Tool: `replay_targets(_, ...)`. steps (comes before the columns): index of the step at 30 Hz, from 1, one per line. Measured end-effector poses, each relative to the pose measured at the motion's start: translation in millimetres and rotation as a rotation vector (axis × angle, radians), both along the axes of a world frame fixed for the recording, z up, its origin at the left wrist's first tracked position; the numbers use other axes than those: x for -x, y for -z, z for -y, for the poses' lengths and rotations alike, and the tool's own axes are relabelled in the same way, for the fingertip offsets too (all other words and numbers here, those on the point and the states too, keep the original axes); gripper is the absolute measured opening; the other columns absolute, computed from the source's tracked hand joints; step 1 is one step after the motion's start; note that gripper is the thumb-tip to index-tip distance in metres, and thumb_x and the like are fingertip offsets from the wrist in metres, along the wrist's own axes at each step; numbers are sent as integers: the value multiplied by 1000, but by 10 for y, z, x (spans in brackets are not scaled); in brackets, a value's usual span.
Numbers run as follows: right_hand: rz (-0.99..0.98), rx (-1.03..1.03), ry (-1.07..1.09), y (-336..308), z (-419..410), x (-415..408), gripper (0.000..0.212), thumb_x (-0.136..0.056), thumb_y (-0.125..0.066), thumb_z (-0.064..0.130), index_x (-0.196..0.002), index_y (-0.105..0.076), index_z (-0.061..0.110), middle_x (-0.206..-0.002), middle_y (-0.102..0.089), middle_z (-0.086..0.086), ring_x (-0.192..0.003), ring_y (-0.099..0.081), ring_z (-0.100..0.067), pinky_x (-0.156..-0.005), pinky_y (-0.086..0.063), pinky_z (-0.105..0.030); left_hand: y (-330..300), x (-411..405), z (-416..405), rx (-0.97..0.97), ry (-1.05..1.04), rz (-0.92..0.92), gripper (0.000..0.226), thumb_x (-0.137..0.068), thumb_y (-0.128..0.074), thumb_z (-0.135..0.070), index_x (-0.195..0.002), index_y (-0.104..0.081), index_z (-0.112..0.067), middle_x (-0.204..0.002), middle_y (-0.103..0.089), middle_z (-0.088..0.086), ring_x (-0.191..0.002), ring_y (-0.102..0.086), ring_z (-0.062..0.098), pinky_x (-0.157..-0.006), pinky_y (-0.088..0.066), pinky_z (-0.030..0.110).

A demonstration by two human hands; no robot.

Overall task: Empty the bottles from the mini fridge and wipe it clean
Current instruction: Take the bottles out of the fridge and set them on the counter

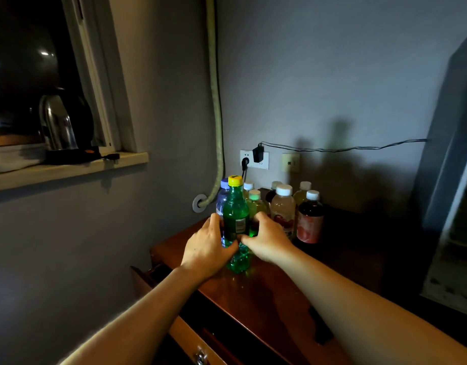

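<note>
A green bottle [235,214] with a yellow cap stands on the dark wooden cabinet top [269,291]. My left hand [207,246] wraps its left side and my right hand [266,238] curls round its right side. A clear bottle with a purple cap [223,192] stands just behind it, partly hidden. Several more bottles cluster at the back, among them a pale one with a white cap [283,206] and a dark red one [310,219]. The mini fridge [453,180] stands at the right edge with its door ajar.
A drawer [190,335] hangs open below the cabinet's left front edge. Wall sockets with plugs [254,159] and a cable sit behind the bottles. A hose [218,101] runs down the corner. A metal kettle [60,122] stands on the window sill at the left.
</note>
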State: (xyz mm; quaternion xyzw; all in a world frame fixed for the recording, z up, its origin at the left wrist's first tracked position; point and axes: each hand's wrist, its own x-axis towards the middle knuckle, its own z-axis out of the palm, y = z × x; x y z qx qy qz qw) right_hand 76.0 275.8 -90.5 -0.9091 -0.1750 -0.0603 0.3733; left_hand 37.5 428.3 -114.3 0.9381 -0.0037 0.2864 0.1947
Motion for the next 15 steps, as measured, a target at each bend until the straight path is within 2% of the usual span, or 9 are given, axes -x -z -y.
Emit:
replay_targets(3, 35, 28, -21, -30, 177, 91, 43, -81, -68, 33, -120, -53, 20, -121, -60, -1, -112, -57, -21, -85, -46, -29, -79, 81, 71, -71, 2, 49, 32, -81, -63, -48, -88, -43, -24, -80, -50, -11, -73, -56, 16, -58, -41, 31)
replay_targets(7, 149, 139, -56, -111, 527, 273, 48, -79, -67, 43, -122, -55, 25, -124, -58, -1, -114, -54, -21, -89, -45, -32, -176, 186, 234, -87, 103, 64, 26, -82, -61, -46, -90, -50, -24, -87, -57, -9, -78, -59, 16, -65, -50, 36)
replay_targets(10, 195, 229, -44, -199, 799, 412, 54, -77, -65, 47, -125, -54, 26, -127, -54, -4, -118, -50, -26, -96, -43, -35, -244, 230, 430, -123, 167, 44, 37, -81, -58, -50, -107, -52, -24, -103, -59, -4, -92, -61, 20, -76, -51, 39)
replay_targets(13, 203, 256, -4, -273, 1092, 488, 62, -66, -58, 59, -123, -53, 34, -123, -55, -3, -116, -52, -27, -97, -45, -39, -280, 249, 656, -148, 227, -62, 65, -80, -60, -56, -132, -42, -22, -124, -51, 1, -112, -54, 22, -93, -47, 37)
replay_targets(15, 192, 268, 19, -316, 1283, 548, 69, -61, -55, 66, -124, -52, 37, -126, -53, -4, -117, -52, -28, -100, -44, -43, -279, 262, 800, -142, 264, -76, 74, -79, -61, -58, -138, -36, -23, -130, -46, 2, -119, -50, 23, -100, -42, 38)
